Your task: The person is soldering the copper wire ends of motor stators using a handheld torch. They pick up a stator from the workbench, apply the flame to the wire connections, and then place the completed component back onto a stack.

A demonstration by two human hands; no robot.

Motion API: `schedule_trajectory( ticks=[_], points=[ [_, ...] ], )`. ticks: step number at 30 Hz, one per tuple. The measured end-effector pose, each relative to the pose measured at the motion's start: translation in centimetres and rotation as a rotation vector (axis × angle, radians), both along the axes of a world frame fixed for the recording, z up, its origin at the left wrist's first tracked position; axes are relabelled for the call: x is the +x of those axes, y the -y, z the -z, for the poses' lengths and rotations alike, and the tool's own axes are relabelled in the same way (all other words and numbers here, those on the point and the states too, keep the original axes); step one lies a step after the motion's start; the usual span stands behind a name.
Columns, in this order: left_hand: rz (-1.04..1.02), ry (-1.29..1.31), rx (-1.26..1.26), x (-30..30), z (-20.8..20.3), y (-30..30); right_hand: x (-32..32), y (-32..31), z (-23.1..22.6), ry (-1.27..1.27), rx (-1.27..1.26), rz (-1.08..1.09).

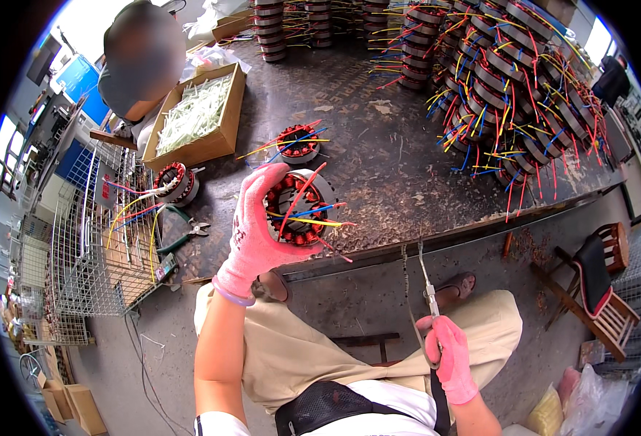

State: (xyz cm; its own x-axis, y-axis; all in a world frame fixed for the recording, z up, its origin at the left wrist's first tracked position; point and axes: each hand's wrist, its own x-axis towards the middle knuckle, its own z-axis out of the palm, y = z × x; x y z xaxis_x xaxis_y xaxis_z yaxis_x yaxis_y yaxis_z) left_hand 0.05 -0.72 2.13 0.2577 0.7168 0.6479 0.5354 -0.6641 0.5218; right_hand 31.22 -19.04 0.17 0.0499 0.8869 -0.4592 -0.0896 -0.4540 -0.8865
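Observation:
My left hand (pixel 251 225), in a pink knitted glove, is closed round a motor stator (pixel 324 190) at the table's front edge. The stator has a grey ring, red windings inside, and red, blue and yellow lead wires sticking out to the right. Lower right, over my lap, my right hand (pixel 448 356), also gloved in pink, grips a slim metal tool (pixel 429 291) whose thin tip points up towards the table edge. Its exact kind I cannot tell. Just beyond the held stator lies a second stator (pixel 299 149); a third stator (pixel 176 185) is at the left edge.
Pliers (pixel 186 231) with dark green handles lie at the front left. A cardboard box (pixel 237 123) holds many pale thin tubes. Tall stacks of stators (pixel 509 80) fill the back right. A wire basket (pixel 88 240) stands left. Across the table sits another person (pixel 135 65).

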Motion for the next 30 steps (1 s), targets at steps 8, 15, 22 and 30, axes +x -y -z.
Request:
schedule_trajectory(
  ticks=[8, 15, 22, 30],
  points=[
    [0.027, 0.013, 0.018, 0.0, 0.0, -0.3, -0.2, -0.4, -0.4, 0.034, 0.000, -0.024],
    [0.039, -0.062, -0.089, 0.1, 0.0, -0.2, -0.4, 0.0, -0.4, -0.004, -0.018, 0.024],
    [0.056, -0.329, -0.371, 0.3, 0.1, -0.2, -0.1, 1.4, -1.0, -0.045, -0.006, 0.090],
    [0.026, -0.460, -0.391, -0.5, 1.8, -0.3, -0.6, 1.7, -1.0, -0.006, 0.046, -0.069]
  ],
)
